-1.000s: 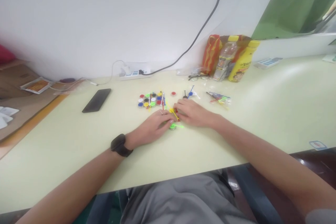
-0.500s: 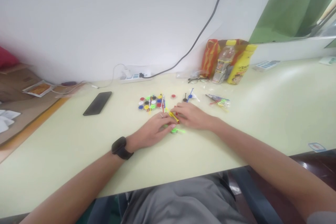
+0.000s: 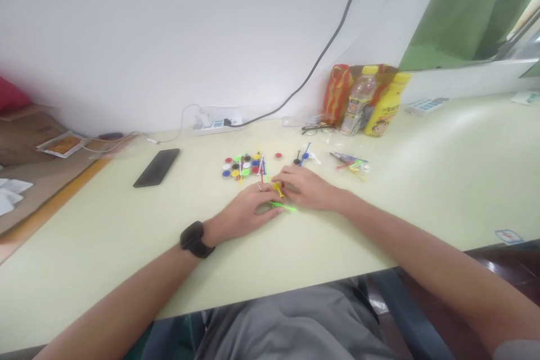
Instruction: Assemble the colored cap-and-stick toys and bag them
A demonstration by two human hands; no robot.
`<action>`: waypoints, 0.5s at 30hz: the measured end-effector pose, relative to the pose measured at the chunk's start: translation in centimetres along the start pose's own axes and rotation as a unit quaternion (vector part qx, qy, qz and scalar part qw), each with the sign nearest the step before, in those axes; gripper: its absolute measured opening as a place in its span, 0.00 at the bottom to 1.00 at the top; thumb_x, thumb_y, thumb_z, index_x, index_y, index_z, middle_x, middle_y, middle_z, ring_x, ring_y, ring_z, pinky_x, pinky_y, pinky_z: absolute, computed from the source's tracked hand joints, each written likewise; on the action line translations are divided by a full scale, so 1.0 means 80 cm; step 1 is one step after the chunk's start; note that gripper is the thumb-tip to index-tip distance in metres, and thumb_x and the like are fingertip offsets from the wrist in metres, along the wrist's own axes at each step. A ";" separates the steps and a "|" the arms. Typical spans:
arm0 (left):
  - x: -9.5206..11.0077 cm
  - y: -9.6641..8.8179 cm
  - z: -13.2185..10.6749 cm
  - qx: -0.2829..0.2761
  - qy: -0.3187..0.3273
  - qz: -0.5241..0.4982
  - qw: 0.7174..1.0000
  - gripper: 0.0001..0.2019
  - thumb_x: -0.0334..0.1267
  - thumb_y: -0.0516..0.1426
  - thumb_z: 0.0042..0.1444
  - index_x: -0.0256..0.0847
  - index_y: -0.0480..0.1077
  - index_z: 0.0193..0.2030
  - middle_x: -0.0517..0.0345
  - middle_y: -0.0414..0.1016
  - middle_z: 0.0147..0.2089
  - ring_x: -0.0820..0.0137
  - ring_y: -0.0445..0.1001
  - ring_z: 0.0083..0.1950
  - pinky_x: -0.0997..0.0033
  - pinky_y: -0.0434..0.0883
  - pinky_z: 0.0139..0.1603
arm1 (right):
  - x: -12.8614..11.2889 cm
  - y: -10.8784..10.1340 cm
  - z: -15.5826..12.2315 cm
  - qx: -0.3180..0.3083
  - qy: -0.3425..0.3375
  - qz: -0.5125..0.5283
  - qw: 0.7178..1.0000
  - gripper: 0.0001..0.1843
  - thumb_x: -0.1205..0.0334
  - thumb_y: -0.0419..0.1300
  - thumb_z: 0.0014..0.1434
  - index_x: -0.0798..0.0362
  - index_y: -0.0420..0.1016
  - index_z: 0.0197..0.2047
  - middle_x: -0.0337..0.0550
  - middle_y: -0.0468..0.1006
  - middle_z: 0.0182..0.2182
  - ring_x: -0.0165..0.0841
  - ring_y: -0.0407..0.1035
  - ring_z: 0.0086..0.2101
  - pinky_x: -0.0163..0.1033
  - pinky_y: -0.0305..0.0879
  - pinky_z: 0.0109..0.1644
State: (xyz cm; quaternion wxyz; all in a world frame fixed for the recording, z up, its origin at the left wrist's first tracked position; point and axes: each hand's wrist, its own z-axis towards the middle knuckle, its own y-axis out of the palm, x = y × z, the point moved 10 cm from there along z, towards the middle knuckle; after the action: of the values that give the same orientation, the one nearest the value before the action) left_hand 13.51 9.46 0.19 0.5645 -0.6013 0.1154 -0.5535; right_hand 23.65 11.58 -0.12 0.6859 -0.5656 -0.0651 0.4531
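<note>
My left hand point(image 3: 248, 209), with a ring and a black watch point(image 3: 196, 239) on the wrist, has its thumb and fingers closed around a bright green plastic stick point(image 3: 288, 207). The green disc beside that stick is hidden by the fingers. Close by, my right hand point(image 3: 310, 187) has its fingers bent round a yellow plastic piece point(image 3: 278, 189) with a short stem. A bit of red shows by its fingertips. Just beyond the hands lies a group of coloured discs point(image 3: 235, 166) with several small sticks among them.
A lone red disc point(image 3: 278, 155) and a blue disc with a stick point(image 3: 305, 156) lie behind my hands. More sticks point(image 3: 354, 163) rest to the right. Around them are a phone point(image 3: 157, 167), glasses point(image 3: 317, 129), a clear bottle point(image 3: 359, 102), a yellow bottle point(image 3: 387, 107) and a power strip point(image 3: 217, 125).
My left thumb has shifted over the green disc, which is now covered, and the green stick has moved slightly up. The yellow piece has moved a little left and up.
</note>
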 end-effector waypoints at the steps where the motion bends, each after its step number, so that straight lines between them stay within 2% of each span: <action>1: -0.001 0.000 0.000 0.001 -0.001 0.002 1.000 0.11 0.44 0.59 0.71 0.48 0.79 0.54 0.51 0.79 0.53 0.60 0.76 0.53 0.58 0.73 0.57 | 0.000 -0.001 0.000 0.002 0.001 0.002 1.000 0.11 0.68 0.58 0.69 0.51 0.77 0.52 0.48 0.77 0.45 0.41 0.71 0.46 0.45 0.65 0.52; 9: -0.002 -0.003 -0.001 0.016 -0.009 0.011 1.000 0.12 0.46 0.58 0.71 0.46 0.80 0.52 0.50 0.80 0.49 0.60 0.77 0.50 0.59 0.75 0.54 | -0.007 -0.007 -0.001 0.003 0.004 0.009 1.000 0.07 0.67 0.61 0.67 0.50 0.75 0.48 0.47 0.77 0.44 0.40 0.71 0.45 0.44 0.65 0.51; 15: -0.004 -0.007 -0.001 0.031 -0.015 0.045 0.998 0.09 0.44 0.58 0.70 0.46 0.79 0.48 0.53 0.81 0.46 0.60 0.77 0.49 0.59 0.74 0.52 | -0.014 -0.004 -0.001 -0.009 -0.017 0.027 0.999 0.06 0.68 0.60 0.67 0.50 0.75 0.46 0.45 0.76 0.41 0.38 0.71 0.42 0.42 0.65 0.48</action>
State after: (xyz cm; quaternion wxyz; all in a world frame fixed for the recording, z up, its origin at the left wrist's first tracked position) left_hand 13.06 9.86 0.48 0.6089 -0.5858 0.1163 -0.5220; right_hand 23.20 10.75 0.57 0.6673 -0.5651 -0.0654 0.4808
